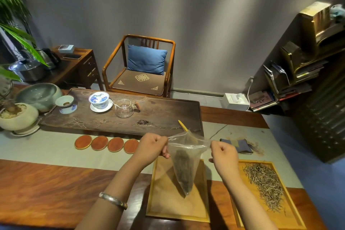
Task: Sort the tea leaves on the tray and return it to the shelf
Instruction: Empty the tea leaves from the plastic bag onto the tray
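Observation:
A clear plastic bag (pixel 183 166) with dark tea leaves in its lower corner hangs above a bare wooden tray (pixel 168 201). My left hand (pixel 152 146) pinches the bag's top left edge. The top right edge is pinched by my right hand (pixel 223 152), so the bag's mouth is stretched between them. A second wooden tray (pixel 291 216) to the right holds a long heap of pale, thin tea leaves (pixel 265 183). A yellow scoop (pixel 182 125) lies partly hidden behind the bag.
A dark tea board (pixel 158 117) at the back carries a gaiwan (pixel 99 101), a small cup (pixel 65 105) and a glass pitcher (pixel 124 108). Several round coasters (pixel 107 144) lie left of my hands. A folded blue cloth (pixel 240 145), a chair (pixel 141 67) and a shelf (pixel 317 84) are beyond.

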Demonstrator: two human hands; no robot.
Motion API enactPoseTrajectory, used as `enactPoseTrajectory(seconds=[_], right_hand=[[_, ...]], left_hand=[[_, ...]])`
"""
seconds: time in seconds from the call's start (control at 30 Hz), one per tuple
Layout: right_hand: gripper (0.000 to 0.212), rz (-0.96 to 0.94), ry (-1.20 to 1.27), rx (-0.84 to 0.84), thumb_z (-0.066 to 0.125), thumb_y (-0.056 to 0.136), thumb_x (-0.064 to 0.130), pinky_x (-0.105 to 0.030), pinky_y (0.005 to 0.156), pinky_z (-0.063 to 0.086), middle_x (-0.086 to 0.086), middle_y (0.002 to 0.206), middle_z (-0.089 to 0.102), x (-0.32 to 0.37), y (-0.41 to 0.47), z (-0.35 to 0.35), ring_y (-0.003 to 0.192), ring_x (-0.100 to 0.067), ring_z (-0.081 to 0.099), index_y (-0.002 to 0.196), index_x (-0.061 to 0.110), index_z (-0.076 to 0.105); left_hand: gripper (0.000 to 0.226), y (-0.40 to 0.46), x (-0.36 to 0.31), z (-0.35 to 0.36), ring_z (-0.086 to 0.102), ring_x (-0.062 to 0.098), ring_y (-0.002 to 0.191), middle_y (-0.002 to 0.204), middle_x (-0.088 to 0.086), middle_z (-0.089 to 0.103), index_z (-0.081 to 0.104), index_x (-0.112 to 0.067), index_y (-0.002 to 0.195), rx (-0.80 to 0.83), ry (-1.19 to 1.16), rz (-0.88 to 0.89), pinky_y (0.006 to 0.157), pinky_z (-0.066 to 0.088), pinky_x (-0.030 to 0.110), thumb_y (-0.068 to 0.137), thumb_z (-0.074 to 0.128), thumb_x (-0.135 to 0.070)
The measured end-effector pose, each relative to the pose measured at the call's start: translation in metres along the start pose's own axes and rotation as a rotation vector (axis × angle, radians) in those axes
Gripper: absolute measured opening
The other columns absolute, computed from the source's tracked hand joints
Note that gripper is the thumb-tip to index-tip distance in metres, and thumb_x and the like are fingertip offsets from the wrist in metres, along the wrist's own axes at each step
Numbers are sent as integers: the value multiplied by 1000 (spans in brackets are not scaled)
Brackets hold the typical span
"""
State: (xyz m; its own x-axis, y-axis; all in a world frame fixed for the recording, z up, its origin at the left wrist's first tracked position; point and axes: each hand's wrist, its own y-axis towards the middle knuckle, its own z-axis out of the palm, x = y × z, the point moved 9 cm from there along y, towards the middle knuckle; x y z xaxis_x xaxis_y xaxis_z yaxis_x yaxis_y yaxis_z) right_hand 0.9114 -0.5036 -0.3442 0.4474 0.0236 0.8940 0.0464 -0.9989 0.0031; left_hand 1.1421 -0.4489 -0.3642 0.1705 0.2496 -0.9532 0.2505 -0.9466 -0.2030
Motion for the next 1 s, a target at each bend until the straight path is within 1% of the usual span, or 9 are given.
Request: enactPoseTrajectory(seconds=[0.2,0.37,0.47,0.57,0.63,0.7,0.8,0.9,1.0], right_hand=[[46,-35,28,78,45,89,15,-55,65,52,3,48,32,10,-9,12,51,-13,38,45,22,35],[47,-64,112,155,44,90,9,-31,53,37,6,45,42,16,-10,26,49,-9,43,45,23,43],[44,-87,124,223,43,90,9,-21,50,35,4,47,43,23,-11,32,47,-6,41,47,20,46],[48,-22,194,324,42,91,10,-19,53,41,2,47,48,27,-9,36,51,-9,49,45,23,51],[33,34,271,393,43,91,13,-28,61,47,-13,59,52,32,-6,40,62,-23,56,62,10,59],[24,110,386,417,45,90,12,-28,59,52,-17,66,50,37,-3,39,61,-27,59,73,3,59],[41,168,611,521,42,90,11,-27,61,55,-5,52,43,51,-1,41,50,-14,54,50,13,51],[39,188,805,687,41,88,13,-26,61,54,3,48,40,72,-5,48,42,-7,46,49,18,41],[32,184,883,748,46,83,17,-24,59,51,4,48,44,83,-4,53,44,-5,49,51,17,43]], left_hand=[[46,-5,2,-3,71,23,55,40,1,56,47,-19,37,-61,246,31,63,50,29,82,56,-25],[48,-4,6,5,70,18,57,51,-2,56,50,-17,56,-3,104,34,76,53,42,63,62,-63],[63,-4,18,7,66,16,88,90,-2,64,60,-21,94,49,-89,-2,92,51,48,53,69,-68],[109,-8,34,18,53,19,124,134,0,49,39,-34,138,252,-94,-50,103,47,40,44,75,-76],[121,-8,40,27,44,22,133,145,1,38,22,-38,149,343,-96,-69,107,42,43,47,78,-72],[100,-6,44,29,40,25,137,152,4,36,23,-41,148,317,-280,-137,113,33,53,63,64,-71],[75,-6,50,31,33,28,143,155,9,38,37,-39,146,324,-627,-189,118,17,59,78,33,-69],[77,-7,50,29,44,26,133,145,8,47,39,-33,141,379,-423,-122,110,38,51,66,49,-18],[86,-7,49,40,54,13,113,130,-1,52,32,-35,141,530,-146,-77,79,54,22,63,55,-5]])
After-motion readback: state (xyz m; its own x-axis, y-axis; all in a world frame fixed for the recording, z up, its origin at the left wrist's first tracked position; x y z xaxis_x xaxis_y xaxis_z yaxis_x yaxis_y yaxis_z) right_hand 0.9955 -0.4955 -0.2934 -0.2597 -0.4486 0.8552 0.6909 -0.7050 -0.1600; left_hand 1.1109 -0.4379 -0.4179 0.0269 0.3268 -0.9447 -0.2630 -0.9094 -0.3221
